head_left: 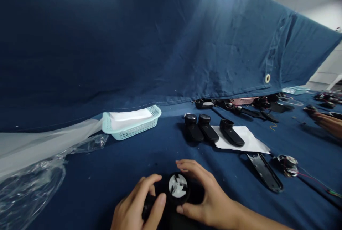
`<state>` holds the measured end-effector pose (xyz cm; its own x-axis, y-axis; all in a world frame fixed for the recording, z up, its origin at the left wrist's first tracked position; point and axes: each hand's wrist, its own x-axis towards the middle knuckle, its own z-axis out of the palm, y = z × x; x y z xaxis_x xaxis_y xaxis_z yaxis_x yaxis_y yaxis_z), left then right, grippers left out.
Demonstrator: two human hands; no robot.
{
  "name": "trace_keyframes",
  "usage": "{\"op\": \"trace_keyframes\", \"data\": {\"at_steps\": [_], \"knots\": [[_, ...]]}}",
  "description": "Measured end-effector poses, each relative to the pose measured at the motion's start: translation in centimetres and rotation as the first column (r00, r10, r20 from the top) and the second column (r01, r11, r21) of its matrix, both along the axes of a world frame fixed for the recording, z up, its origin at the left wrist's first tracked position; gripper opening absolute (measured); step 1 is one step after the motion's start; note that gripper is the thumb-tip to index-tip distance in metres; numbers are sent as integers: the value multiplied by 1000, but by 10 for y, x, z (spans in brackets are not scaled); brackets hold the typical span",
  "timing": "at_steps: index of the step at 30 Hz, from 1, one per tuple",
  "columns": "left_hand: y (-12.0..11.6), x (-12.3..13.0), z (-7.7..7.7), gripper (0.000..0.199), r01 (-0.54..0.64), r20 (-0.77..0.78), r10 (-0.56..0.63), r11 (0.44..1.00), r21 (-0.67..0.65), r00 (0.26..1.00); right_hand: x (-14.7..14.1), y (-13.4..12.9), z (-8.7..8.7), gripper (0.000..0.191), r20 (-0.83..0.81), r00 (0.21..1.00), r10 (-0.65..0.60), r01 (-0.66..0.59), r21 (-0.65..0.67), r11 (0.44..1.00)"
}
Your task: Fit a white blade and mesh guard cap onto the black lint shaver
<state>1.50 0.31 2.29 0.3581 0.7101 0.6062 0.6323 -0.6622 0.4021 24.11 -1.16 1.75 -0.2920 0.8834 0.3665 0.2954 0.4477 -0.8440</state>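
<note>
Low in the middle of the head view is a round black housing [178, 186], with a white bladed insert facing up. My right hand [205, 194] curves around it, fingers at its far side and thumb at its near edge. Just to the left, my left hand [139, 205] is closed on a dark black plastic part [148, 207], mostly covered by the fingers. Whether that part and the housing are one piece, I cannot tell. Beyond my right hand stand several black handheld units [205, 128] with round heads, one on white paper [248, 139].
A light-blue basket [136, 130] holding white sheets stands back left, beside clear plastic wrap [45, 176]. To the right lie an open black shell [265, 173] and a wired motor unit [288, 165]. Another person's hand [327, 121] shows at far right. A blue cloth [160, 44] hangs behind.
</note>
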Motion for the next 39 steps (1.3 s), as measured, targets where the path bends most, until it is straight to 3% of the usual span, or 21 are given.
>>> {"op": "trace_keyframes", "data": {"at_steps": [4, 9, 14, 22, 28, 32, 39], "knots": [[9, -3, -5, 26, -102, 39, 106, 991, -83, 994, -1, 2, 4, 75, -17, 1000, -7, 4, -182, 983], [17, -5, -19, 30, -107, -144, 100, 993, -44, 985, 1, 3, 7, 77, 7, 1000, 23, -21, -213, 977], [22, -6, -28, 65, -27, -309, 23, 1000, -8, 951, 5, 3, -3, 91, 13, 999, 53, -48, -253, 966], [24, -12, -26, 64, -45, -348, 27, 998, -44, 937, 2, 5, 1, 108, -272, 951, 149, -238, -331, 913], [23, -12, -25, 57, -1, -385, -15, 999, -40, 923, 0, 7, -5, 90, -440, 892, 108, -286, -363, 887], [20, -11, -23, 53, 31, -429, -32, 999, -9, 903, 1, 6, -5, 86, -369, 925, 91, -230, -353, 907], [24, -14, -27, 43, 59, -442, -24, 996, 65, 897, 8, 1, -2, 80, -99, 989, 114, -137, -271, 953]]}}
